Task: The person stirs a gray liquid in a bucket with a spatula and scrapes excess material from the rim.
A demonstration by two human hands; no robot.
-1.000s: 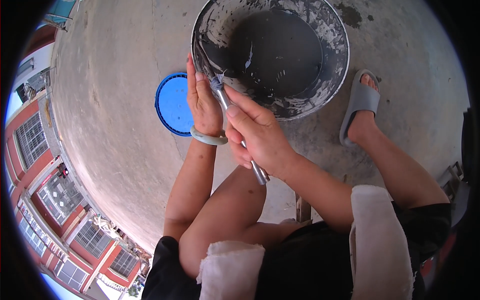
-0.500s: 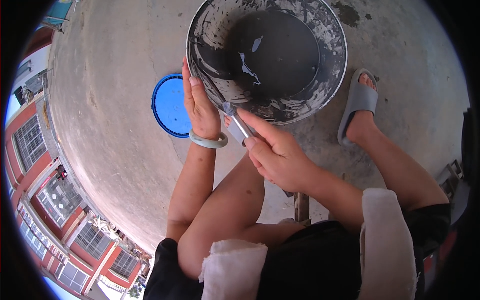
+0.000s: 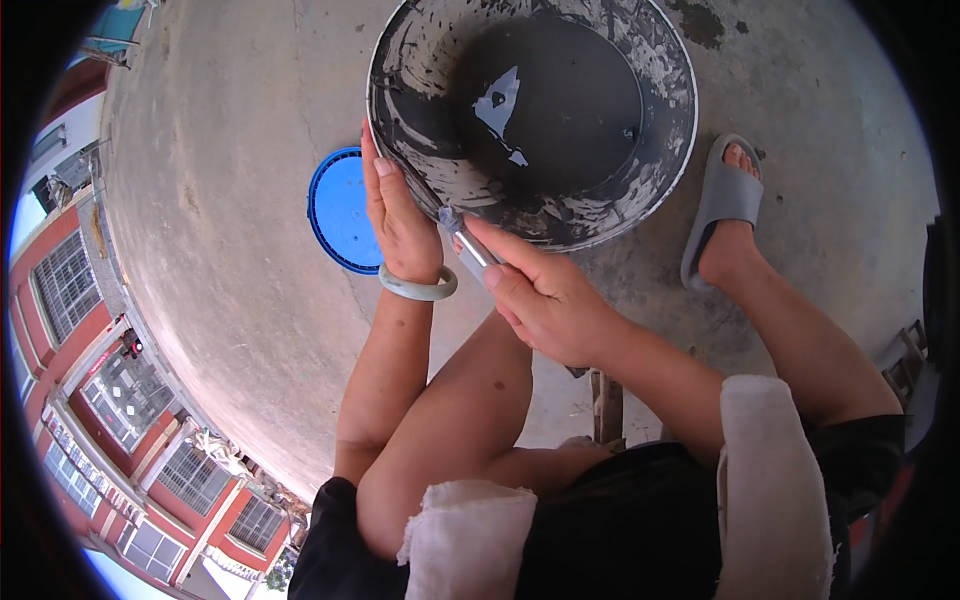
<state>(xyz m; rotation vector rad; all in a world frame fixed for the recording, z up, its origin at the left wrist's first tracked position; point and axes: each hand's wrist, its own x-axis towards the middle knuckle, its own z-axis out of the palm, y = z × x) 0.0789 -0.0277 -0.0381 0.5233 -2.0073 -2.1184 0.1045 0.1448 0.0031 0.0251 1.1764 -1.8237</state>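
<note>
A large bucket [image 3: 668,165] stands before me, its inner wall smeared dark and pale grey, with dark grey liquid [image 3: 570,120] in the bottom. At its near-left side my left hand [image 3: 405,225] holds the outer wall, fingers running up along it and thumb by the rim. My right hand [image 3: 550,300] is closed around a tool with a silver metal shaft [image 3: 478,246], index finger stretched along it. The tool's dark slender end lies along the bucket's near-left rim; its exact kind cannot be made out.
A round blue lid [image 3: 342,215] rests on the concrete floor [image 3: 230,230] left of the bucket. My right foot in a grey slipper [image 3: 735,195] is to the bucket's right. Pale cloths [image 3: 470,540] lie over my black clothing. Red buildings [image 3: 150,440] stand far left.
The bright reflection on the liquid has grown and changed shape. The bucket and both hands have shifted very slightly; my grip on the tool stays the same.
</note>
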